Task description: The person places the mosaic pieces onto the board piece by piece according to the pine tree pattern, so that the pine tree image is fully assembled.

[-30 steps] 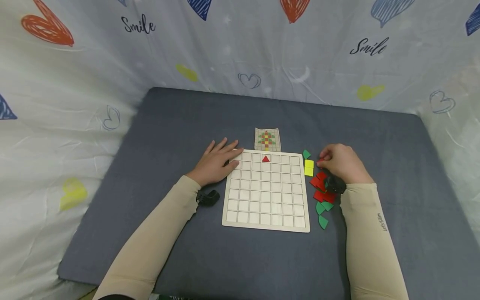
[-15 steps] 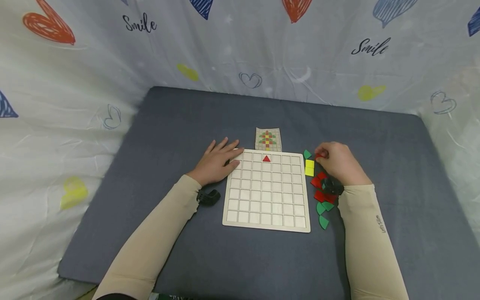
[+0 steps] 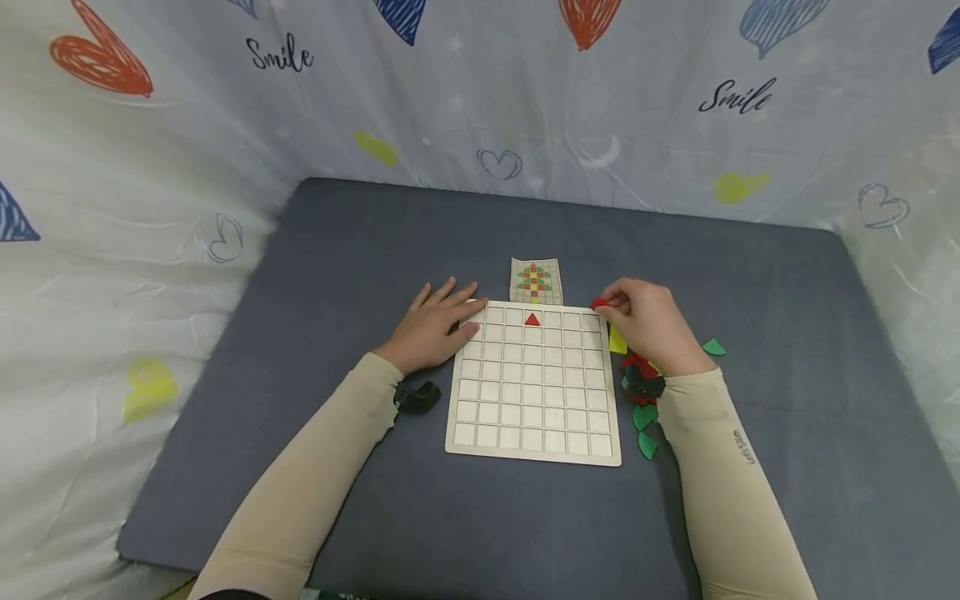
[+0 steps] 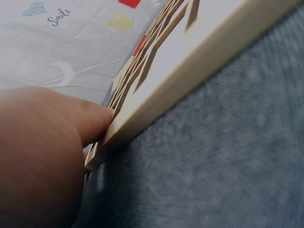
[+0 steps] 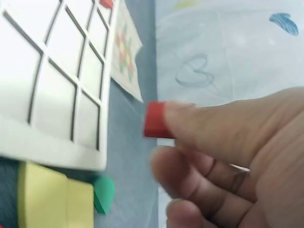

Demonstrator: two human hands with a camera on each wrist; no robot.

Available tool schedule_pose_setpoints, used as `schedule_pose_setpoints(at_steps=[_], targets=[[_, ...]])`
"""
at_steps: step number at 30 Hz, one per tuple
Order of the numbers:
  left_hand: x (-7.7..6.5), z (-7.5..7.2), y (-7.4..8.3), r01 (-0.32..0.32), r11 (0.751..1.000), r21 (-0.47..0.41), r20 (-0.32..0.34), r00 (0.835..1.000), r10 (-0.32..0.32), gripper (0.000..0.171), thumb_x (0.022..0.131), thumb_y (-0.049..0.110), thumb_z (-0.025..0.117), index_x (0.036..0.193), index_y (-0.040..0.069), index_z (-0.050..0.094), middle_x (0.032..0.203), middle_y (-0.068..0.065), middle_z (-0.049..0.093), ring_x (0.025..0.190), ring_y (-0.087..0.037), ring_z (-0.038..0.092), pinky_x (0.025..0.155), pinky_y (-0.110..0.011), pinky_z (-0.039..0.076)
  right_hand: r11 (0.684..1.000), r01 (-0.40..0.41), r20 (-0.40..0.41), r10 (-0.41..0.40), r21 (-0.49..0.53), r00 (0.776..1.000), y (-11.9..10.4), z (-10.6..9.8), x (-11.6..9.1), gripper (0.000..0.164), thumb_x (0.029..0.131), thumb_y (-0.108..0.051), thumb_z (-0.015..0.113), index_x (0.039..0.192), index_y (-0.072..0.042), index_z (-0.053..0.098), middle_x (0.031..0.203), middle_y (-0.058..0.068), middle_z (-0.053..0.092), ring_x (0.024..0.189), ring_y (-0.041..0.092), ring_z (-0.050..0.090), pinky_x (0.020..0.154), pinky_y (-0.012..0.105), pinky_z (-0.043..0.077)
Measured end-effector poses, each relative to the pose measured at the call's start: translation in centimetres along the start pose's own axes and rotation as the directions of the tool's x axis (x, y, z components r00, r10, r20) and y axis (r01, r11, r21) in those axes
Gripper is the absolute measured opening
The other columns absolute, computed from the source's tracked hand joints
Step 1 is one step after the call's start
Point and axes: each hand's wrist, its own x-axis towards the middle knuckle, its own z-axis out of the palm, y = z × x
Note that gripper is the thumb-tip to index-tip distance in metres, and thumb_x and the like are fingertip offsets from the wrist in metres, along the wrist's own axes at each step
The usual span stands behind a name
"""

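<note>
A white gridded board (image 3: 533,392) lies on the dark table. My left hand (image 3: 435,329) rests on its upper left corner, fingers spread and fairly straight; the left wrist view shows a digit touching the rim. One red triangle (image 3: 532,319) sits in a top-row cell. Just beyond the board's upper right corner, my right hand (image 3: 652,321) pinches a red tile (image 5: 156,118) between thumb and fingers, held above the table. Its full shape is partly covered by the thumb. A pattern card (image 3: 536,281) with a red, green and yellow design touches the board's far edge.
Yellow square tiles (image 5: 42,197) lie beside the board's right edge, near a green piece (image 5: 103,194). Red tiles (image 3: 637,364) are partly hidden under the right wrist camera (image 3: 645,387). More green pieces (image 3: 647,445) lie nearer, and another green piece (image 3: 715,347) lies farther right.
My right hand has moved left toward the board's upper right corner, carrying the red tile. A green piece to the right of that wrist has come into sight. My left hand has stayed put.
</note>
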Motion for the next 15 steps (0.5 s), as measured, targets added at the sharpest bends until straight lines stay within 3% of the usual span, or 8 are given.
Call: schedule_pose_setpoints(at_steps=[7,15], targets=[[-0.3,-0.2,-0.2,-0.004,1.0,0.0,-0.016,1.0,0.004,0.055,0.112,0.045,0.048,0.164,0.028,0.04,0.174,0.002,0.024,0.164,-0.027,0.007,0.132,-0.051,-0.008,0.996,0.09,-0.015,-0.091,-0.005,0.996,-1.2,1.8,0.6,0.016,0.099,-0.013,0.076,0.109,-0.001,0.074,0.093,0.013,0.071,0.076,0.025,0.063,0.067,0.039,0.055],[-0.2,-0.1,-0.3,-0.002,1.0,0.002,-0.003,1.0,0.002,0.055,0.112,0.046,0.047,0.164,0.03,0.039,0.174,0.003,0.023,0.164,-0.025,0.006,0.132,-0.049,-0.009,0.986,0.166,0.071,-0.167,0.012,0.983,-2.4,3.7,0.7,0.01,0.101,-0.013,0.072,0.108,-0.008,0.077,0.097,0.007,0.07,0.079,0.021,0.061,0.066,0.036,0.052]])
